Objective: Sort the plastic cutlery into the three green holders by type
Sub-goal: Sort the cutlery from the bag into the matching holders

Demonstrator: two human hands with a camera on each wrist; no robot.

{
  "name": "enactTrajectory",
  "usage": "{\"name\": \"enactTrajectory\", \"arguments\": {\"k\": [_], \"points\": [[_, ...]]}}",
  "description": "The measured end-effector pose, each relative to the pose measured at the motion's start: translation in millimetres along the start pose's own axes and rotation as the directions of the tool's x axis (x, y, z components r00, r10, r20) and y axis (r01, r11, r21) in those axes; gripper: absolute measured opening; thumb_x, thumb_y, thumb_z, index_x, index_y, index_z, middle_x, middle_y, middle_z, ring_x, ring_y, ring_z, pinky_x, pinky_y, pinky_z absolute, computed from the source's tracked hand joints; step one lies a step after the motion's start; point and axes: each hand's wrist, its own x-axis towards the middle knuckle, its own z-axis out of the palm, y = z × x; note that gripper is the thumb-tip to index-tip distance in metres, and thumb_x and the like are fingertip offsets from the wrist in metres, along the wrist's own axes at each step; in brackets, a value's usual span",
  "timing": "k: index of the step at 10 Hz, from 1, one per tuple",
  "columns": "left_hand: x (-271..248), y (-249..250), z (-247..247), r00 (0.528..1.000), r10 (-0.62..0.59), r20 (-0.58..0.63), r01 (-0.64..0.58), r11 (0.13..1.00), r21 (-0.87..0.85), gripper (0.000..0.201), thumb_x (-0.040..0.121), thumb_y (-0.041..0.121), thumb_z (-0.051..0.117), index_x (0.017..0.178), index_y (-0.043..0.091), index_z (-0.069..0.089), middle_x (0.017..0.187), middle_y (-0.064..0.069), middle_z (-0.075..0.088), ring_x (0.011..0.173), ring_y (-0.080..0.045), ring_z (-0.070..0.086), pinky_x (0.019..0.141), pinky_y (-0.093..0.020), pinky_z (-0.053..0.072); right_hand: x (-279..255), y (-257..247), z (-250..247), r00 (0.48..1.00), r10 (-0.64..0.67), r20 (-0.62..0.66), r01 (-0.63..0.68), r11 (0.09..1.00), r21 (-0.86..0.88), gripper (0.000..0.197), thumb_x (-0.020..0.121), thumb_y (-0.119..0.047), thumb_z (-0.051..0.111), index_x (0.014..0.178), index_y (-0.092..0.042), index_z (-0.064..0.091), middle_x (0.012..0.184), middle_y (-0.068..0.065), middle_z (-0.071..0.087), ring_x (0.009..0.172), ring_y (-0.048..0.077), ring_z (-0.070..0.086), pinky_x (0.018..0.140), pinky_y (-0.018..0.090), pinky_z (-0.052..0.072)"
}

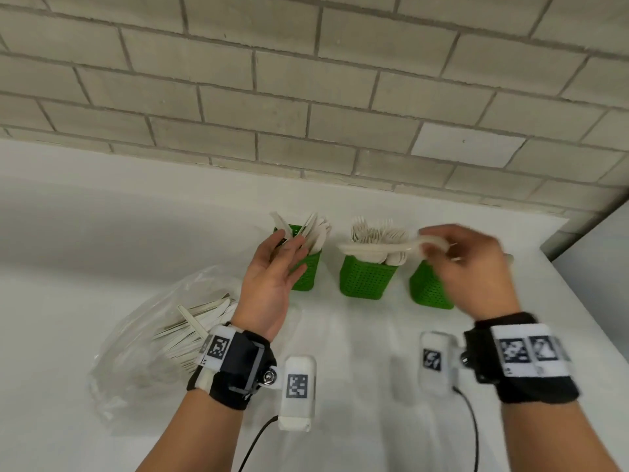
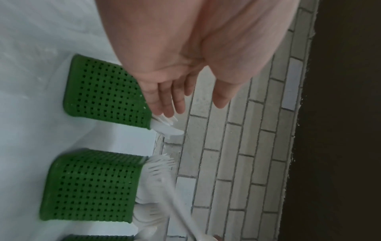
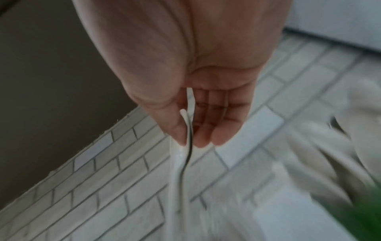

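two white utensils (image 3: 186, 130) pinched in right hand (image 1: 471, 267); left hand (image 1: 270, 284) spread, empty.

Head view downward over both wrist cameras; holders (image 1: 367, 277) shared.

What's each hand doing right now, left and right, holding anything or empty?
Left hand: open, fingers straight, holding nothing, beside the left green holder.
Right hand: pinching white plastic cutlery; type blurred.
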Motion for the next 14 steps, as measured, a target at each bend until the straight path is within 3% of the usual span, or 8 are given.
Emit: {"name": "enactTrajectory", "arguments": {"k": [2,5,6,8,10,11,12,14], "points": [[-3.3,-9.8,0.7,0.999,-0.009,0.031,0.006,0.996,0.091,0.037,0.099,0.010,0.049,0.135,0.013,0.045,0.123,-0.015,0.065,0.112,-0.030,0.064,0.092,-0.037,0.050,20.6,2.7,-47.4,0.981,-0.050,-0.190,0.035,0.996,-0.082,0.018,0.085,-0.014,0.067,0.098,-0.026,0.069,0.079,-0.016,0.064,0.068,-0.001,0.062,0.062,0.007,0.045],[0.2,-17.3,-3.0,0.999,0.029,0.046,-0.033,0.996,0.087,0.030,0.099,0.010,0.048,0.127,0.020,0.052,0.117,-0.014,0.066,0.100,-0.029,0.066,0.085,-0.037,0.051,29.8,29.2,-83.9,0.918,-0.050,-0.394,-0.019,0.985,-0.170,0.017,0.088,-0.011,0.061,0.100,-0.015,0.072,0.086,-0.001,0.067,0.064,-0.003,0.059,0.063,0.004,0.043],[0.1,-17.3,-1.1,0.998,0.032,0.049,-0.036,0.996,0.084,0.031,0.098,0.009,0.049,0.128,0.017,0.052,0.117,-0.016,0.066,0.098,-0.029,0.066,0.085,-0.039,0.051,36.2,46.5,-68.8,0.941,-0.110,-0.320,0.009,0.954,-0.301,0.022,0.091,-0.011,0.058,0.108,-0.016,0.072,0.096,0.006,0.070,0.070,0.015,0.059,0.077,0.027,0.050],[-2.9,-15.5,-0.7,0.997,0.040,0.068,-0.046,0.995,0.084,0.028,0.098,0.008,0.048,0.125,0.016,0.054,0.108,-0.013,0.068,0.088,-0.025,0.068,0.077,-0.033,0.056,60.9,55.7,-38.5,0.938,-0.286,-0.196,0.163,0.862,-0.481,0.035,0.092,0.000,0.051,0.123,-0.008,0.065,0.095,0.018,0.069,0.084,0.038,0.059,0.078,0.041,0.048],[-13.5,-8.6,1.4,0.998,0.025,0.058,-0.030,0.995,0.091,0.032,0.098,0.008,0.049,0.130,0.011,0.050,0.103,-0.012,0.068,0.084,-0.024,0.065,0.078,-0.036,0.054,53.6,52.5,-21.9,0.961,-0.244,-0.126,0.129,0.806,-0.578,0.043,0.090,0.000,0.048,0.130,-0.012,0.059,0.101,0.020,0.069,0.087,0.043,0.061,0.076,0.048,0.048],[-18.6,-4.6,2.6,0.999,0.013,0.037,-0.017,0.995,0.095,0.029,0.097,0.007,0.050,0.126,0.010,0.051,0.098,-0.011,0.068,0.077,-0.023,0.066,0.071,-0.032,0.055,51.1,48.2,-30.1,0.984,-0.174,-0.047,0.132,0.874,-0.468,0.040,0.092,-0.007,0.041,0.126,-0.013,0.063,0.117,0.022,0.066,0.101,0.042,0.062,0.090,0.046,0.048],[-23.2,-1.5,1.1,1.000,0.012,0.023,-0.014,0.995,0.100,0.030,0.097,0.006,0.051,0.126,0.008,0.050,0.095,-0.011,0.067,0.070,-0.019,0.066,0.064,-0.029,0.055,54.1,51.5,-33.7,0.979,-0.166,-0.121,0.100,0.900,-0.424,0.044,0.092,-0.020,0.034,0.128,-0.018,0.059,0.110,0.025,0.066,0.099,0.045,0.061,0.091,0.054,0.048],[-32.6,-1.1,-0.3,0.998,-0.001,0.058,-0.007,0.990,0.143,0.024,0.098,0.006,0.049,0.121,0.010,0.052,0.092,-0.007,0.067,0.070,-0.018,0.065,0.066,-0.030,0.054,41.5,51.1,-16.0,0.995,-0.079,-0.058,0.041,0.875,-0.483,0.041,0.094,-0.006,0.040,0.132,-0.007,0.056,0.108,0.033,0.063,0.096,0.052,0.058,0.086,0.060,0.046]]}}
